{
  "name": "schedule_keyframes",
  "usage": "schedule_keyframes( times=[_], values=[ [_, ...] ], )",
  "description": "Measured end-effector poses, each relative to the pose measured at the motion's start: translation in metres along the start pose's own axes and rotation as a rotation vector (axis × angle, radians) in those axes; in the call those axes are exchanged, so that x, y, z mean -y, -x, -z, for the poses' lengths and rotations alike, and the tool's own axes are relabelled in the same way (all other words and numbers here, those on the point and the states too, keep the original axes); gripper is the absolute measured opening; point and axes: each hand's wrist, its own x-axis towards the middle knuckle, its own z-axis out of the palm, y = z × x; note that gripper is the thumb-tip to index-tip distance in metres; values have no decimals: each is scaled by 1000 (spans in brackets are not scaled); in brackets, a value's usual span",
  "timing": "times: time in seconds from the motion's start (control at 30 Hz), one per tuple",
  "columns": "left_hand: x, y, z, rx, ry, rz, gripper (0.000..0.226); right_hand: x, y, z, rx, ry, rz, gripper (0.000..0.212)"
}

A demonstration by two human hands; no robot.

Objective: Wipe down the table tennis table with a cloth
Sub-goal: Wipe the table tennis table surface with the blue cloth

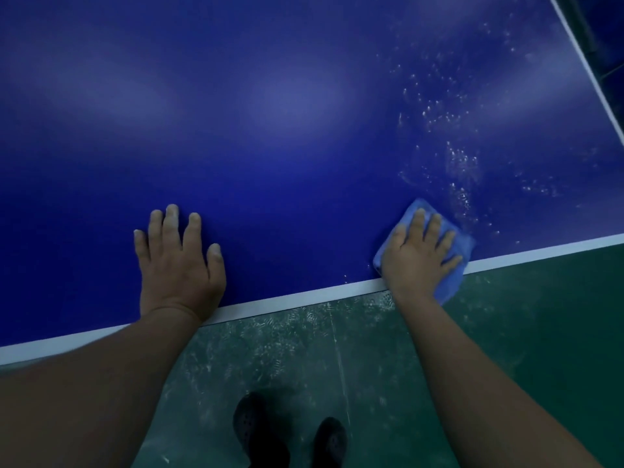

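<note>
The blue table tennis table (pixel 270 130) fills the upper part of the view, with a white line along its near edge (pixel 297 297). My left hand (pixel 179 261) rests flat on the tabletop near that edge, fingers spread and straight. My right hand (pixel 418 258) presses flat on a folded light-blue cloth (pixel 462 241) at the near edge; part of the cloth overhangs the edge. Whitish wet specks and streaks (pixel 459 163) lie on the tabletop beyond the cloth, toward the right.
A green floor (pixel 371 366) with pale scuff marks lies below the table edge. My two dark shoes (pixel 290 434) stand on it. The table's right side edge, with a white line (pixel 587 72), runs along the upper right.
</note>
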Motion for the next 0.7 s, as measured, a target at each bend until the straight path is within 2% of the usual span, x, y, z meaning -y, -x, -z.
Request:
schedule_keyframes(
  times=[0.07,0.1,0.2,0.23,0.27,0.33,0.4,0.47,0.53,0.57,0.6,0.67,0.7],
  values=[
    [0,0,0,6,-4,2,70,32,8,-7,-11,3,56,58],
    [0,0,0,7,-5,2,70,49,19,-14,-10,18,170,57],
    [1,0,-1,1,-3,0,70,65,69,-30,68,108,767,57],
    [2,0,-2,-2,-3,-4,70,54,76,-29,113,137,912,56],
    [2,1,-2,-5,-3,-6,70,37,71,-24,139,151,972,56],
    [1,1,-2,-6,-1,-6,69,-3,45,-11,109,183,858,57],
    [0,0,-2,-6,0,-3,69,-32,13,2,84,184,558,56],
    [0,0,-2,-4,-6,-5,69,-35,-2,8,71,79,301,59],
    [0,0,-1,-3,-9,-5,69,-8,9,1,41,27,230,60],
    [0,0,0,-1,-9,-3,69,6,22,-4,38,37,316,60],
    [1,1,-1,-2,-10,-1,69,19,39,-12,46,61,509,59],
    [1,1,-1,-11,-7,0,68,25,72,-23,125,175,1039,59],
    [1,1,-1,-15,-3,-3,68,20,72,-21,159,234,1196,59]
  ],
)
